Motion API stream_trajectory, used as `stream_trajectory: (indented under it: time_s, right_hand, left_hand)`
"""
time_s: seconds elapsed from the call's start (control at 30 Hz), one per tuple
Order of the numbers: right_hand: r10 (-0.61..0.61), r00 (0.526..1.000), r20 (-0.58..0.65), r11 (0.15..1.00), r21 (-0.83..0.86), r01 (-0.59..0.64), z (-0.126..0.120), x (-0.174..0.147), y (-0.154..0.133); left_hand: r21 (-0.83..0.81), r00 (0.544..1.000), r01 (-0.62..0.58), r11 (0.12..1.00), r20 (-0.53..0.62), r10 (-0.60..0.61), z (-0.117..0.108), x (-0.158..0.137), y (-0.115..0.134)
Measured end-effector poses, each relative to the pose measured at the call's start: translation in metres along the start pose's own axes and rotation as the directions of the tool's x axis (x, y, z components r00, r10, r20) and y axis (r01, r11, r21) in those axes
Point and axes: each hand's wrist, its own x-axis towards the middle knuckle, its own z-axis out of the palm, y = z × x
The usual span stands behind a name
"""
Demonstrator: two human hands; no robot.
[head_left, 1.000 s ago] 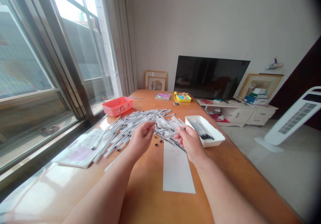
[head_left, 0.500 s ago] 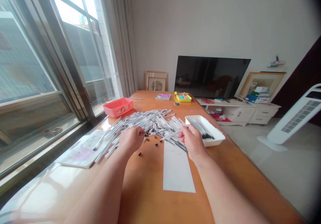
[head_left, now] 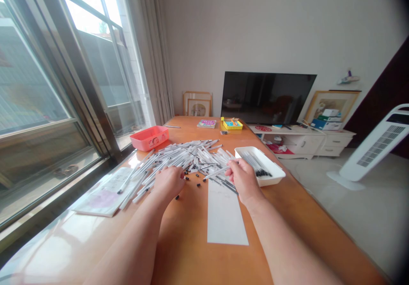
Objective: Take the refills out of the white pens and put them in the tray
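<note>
A wide heap of white pens (head_left: 179,157) lies across the wooden table (head_left: 188,255). My left hand (head_left: 168,182) rests low at the heap's near edge, fingers curled down among small black caps (head_left: 191,179); whether it grips one is hidden. My right hand (head_left: 243,179) holds one white pen (head_left: 217,172) that points left. Just right of that hand stands a white tray (head_left: 273,175) with several pens laid in it.
A white paper strip (head_left: 225,217) lies in front of me. A pink tray (head_left: 149,137) sits by the window, papers (head_left: 105,193) at the left edge. Books (head_left: 207,123) and a yellow box (head_left: 232,124) lie at the far end. A white fan (head_left: 373,148) stands right.
My left hand has dropped from near the right hand down and left to the table at the heap's edge. The right hand still holds its pen in about the same place.
</note>
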Motion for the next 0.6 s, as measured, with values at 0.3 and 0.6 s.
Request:
stream_trajectory:
  time_s: [0.3,0.6]
  right_hand:
    - [-0.013,1.000,-0.004,1.000,0.008,0.013,-0.0014,0.0007,0.0022]
    - [-0.018,1.000,-0.003,1.000,0.016,0.018,0.0000,0.0007,0.0023]
  left_hand:
    - [-0.013,1.000,-0.011,1.000,0.020,0.011,0.0053,0.0021,0.0025]
    - [-0.041,0.998,-0.049,0.998,0.049,0.051,0.0059,0.0036,-0.0052]
